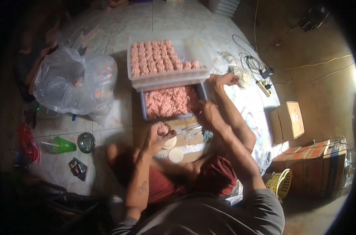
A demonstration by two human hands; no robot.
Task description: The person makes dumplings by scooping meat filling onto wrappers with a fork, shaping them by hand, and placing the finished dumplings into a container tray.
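My left hand [154, 139] is closed around a small pink ball of minced filling [162, 129], in front of the lower tub. Beside and below it, pale round wrappers [175, 155] lie on a board covered with cardboard and plastic. My right hand [211, 115] is closed at the right edge of a blue-rimmed tub of pink mince [170, 102]; what it grips is too small to make out. Behind this tub, stacked clear trays [170, 83] hold rows of shaped pink balls [152, 58].
A bare leg stretches forward on the right. Plastic bags [74, 80], a green cup [64, 145], a round dark dish [86, 142] and another person's arm [39, 64] are on the left. Cables [254, 62], cardboard boxes [311, 160] and a yellow basket [279, 184] are on the right.
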